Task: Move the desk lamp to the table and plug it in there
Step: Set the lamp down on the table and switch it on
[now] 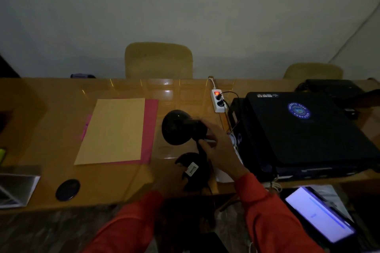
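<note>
A: Right hand?
B: Fingers curled around the lamp's neck, just behind the black dome shade. Grip closed on it.

A: Left hand?
B: Mostly hidden under the lamp's round black base, which carries a white label. Fingertips touch the underside; how tightly they close, I cannot tell.

A: Lamp position?
B: Held over the table's near edge, shade tilted away from the camera, beside the closed laptop.

A: Surfaces?
B: Table glossy, reflective, brown. A flat tan sheet lies on a pink folder. White power strip, switch glowing red, two black plugs seated. Sleeves orange-red.
</note>
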`<state>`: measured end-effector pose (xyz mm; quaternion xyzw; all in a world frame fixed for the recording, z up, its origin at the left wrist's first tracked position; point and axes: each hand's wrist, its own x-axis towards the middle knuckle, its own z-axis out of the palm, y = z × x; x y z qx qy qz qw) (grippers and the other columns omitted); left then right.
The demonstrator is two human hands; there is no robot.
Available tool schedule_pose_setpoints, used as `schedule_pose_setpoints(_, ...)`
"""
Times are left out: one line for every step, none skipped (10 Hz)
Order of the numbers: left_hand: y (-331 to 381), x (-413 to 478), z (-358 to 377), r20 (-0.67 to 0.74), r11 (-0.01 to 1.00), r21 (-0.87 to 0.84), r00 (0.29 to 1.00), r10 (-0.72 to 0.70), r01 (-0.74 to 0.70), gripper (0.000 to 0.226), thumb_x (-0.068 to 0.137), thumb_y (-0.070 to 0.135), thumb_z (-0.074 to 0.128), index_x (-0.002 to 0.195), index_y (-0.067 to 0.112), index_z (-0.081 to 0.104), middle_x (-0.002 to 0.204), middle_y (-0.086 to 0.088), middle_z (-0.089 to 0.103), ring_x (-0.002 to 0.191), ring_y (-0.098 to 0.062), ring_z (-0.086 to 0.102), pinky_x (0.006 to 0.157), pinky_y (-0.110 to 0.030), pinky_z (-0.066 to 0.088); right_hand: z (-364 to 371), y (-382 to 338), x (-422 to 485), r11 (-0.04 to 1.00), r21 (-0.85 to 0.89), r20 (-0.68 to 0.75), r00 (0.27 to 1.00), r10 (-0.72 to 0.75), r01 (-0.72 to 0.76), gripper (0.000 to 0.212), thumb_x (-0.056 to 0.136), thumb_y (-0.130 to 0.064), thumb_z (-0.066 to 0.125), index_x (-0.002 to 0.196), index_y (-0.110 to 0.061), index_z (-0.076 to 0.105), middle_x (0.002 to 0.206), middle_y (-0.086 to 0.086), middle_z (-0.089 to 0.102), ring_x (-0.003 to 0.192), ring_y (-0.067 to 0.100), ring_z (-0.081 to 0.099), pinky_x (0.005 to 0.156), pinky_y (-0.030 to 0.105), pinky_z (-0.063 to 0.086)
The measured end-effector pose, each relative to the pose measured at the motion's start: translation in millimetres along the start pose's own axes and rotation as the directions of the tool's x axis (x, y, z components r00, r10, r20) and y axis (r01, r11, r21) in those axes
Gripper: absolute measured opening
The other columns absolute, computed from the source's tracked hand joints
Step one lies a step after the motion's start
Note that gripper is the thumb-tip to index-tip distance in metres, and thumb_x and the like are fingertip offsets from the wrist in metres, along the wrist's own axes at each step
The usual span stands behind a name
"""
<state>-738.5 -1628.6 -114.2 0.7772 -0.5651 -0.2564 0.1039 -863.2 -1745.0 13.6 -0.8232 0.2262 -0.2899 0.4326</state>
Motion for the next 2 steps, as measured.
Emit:
schedule_pose_setpoints(2,-16,-11,-0.088,0.992,-0.126,0.996,-0.022,0.010,0.035,0.088,0.025,0.048,0.118,0.012,0.059,0.118,-0.016,0.064,0.102,-0.027,0.061,0.083,-0.030,0.046,1,-3,-11,0.997,-0.022,0.037,0.996,0.075,-0.075,0.068,0.084,-0.002,0.061,0.143,-0.021,0.033,0.124,-0.009,0.049,0.112,0.007,0.055,0.092,0.023,0.049)
schedule_pose_setpoints(11,-38,-25,-0.180,0.986,-0.169,0.983,-0.039,0.008,0.043,0.083,0.036,0.043,0.115,0.016,0.062,0.113,-0.014,0.068,0.098,-0.027,0.064,0.082,-0.031,0.050,1,-2,-25,0.984,-0.119,0.015,0.991,0.136,-0.134,0.060,0.081,-0.013,0.063,0.132,-0.034,0.039,0.094,-0.020,0.056,0.080,-0.011,0.058,0.072,0.010,0.048)
